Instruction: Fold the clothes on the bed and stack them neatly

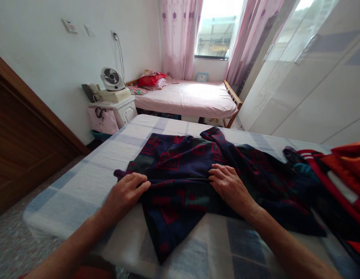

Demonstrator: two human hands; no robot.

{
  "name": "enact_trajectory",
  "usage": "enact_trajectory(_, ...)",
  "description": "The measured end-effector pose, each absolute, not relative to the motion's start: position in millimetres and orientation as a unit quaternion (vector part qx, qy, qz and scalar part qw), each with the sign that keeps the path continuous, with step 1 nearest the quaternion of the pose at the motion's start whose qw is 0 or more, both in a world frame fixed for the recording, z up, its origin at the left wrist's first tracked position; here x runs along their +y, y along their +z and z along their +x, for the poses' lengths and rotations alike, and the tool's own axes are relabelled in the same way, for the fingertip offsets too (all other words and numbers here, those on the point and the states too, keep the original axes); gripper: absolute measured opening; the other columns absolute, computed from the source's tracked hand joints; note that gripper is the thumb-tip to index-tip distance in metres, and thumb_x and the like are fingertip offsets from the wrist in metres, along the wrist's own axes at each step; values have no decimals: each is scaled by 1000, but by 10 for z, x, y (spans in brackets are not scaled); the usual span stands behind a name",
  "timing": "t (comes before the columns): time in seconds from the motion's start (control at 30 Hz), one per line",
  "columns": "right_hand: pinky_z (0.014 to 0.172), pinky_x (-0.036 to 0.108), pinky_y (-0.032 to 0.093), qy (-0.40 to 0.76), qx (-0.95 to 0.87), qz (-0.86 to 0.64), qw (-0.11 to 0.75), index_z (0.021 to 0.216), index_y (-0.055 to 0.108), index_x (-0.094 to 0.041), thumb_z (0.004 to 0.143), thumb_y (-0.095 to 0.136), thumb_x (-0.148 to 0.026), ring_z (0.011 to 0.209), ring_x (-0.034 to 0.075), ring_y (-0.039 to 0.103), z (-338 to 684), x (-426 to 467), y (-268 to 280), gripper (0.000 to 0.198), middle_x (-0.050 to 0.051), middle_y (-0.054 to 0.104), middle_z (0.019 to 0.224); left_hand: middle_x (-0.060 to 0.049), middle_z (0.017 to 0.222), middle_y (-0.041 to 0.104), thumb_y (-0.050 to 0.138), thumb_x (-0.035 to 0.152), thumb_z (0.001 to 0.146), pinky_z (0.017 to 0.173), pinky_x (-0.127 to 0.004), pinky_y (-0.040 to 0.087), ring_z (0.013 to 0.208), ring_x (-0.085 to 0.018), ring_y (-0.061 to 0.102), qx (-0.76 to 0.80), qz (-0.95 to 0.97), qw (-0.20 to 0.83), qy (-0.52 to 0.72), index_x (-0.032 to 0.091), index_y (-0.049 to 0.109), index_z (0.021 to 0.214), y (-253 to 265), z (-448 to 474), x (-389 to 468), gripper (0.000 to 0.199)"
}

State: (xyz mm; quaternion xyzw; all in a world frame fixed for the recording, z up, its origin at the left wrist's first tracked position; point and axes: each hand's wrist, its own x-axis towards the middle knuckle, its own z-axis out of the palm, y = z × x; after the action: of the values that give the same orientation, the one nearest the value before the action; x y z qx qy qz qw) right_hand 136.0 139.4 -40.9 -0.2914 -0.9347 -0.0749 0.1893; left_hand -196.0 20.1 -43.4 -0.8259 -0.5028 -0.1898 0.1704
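A dark navy shirt with red and green square patterns lies spread and partly creased on the bed. My left hand is closed on its left edge, thumb and fingers pinching the cloth. Farther right, my right hand grips the fabric near the middle, its fingers curled on a crease that runs between both hands. One pointed flap of the shirt hangs toward me below the hands. The right part of the cloth trails in loose folds toward a pile of clothes.
Beneath the shirt is a bed with a blue-and-white checked sheet. Beyond it stand a second bed with a pink sheet, a white nightstand and a small fan. A white wardrobe lines the right; a wooden door is left.
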Motion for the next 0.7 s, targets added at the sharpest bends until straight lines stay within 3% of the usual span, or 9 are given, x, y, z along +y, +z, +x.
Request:
enact_trajectory(0.13,98,39,35,-93,-930,-294,199,87,66,-20,88,52,-18,116,22,49,1338,1377,-441,14,3,67,102,-8,104,64,46,16,89,84,-32,47,94,-19,59,-494,-835,163,-181,21,65,100,-452,-1985,19,23)
enact_trajectory(0.33,97,38,35,-82,-925,-295,227,85,65,-21,89,51,-18,111,21,52,1362,1367,-450,14,2,67,98,-4,95,66,44,27,91,77,-25,49,86,-15,62,-582,-789,42,-190,19,65,90,-441,-1926,60,23)
enact_trajectory(0.47,98,38,35,-48,-932,-284,219,90,64,-22,89,52,-22,115,20,50,1383,1343,-442,12,2,66,105,-4,96,65,49,25,87,76,-27,49,88,-17,60,-609,-776,26,-159,21,65,94,-434,-1903,117,18)
enact_trajectory(0.7,96,38,35,-77,-935,-291,190,83,63,-21,88,51,-16,106,21,53,1263,1360,-426,14,4,66,95,-4,84,63,51,13,81,67,-28,47,78,-17,59,-633,-772,31,-50,19,62,77,-283,-1759,191,13)
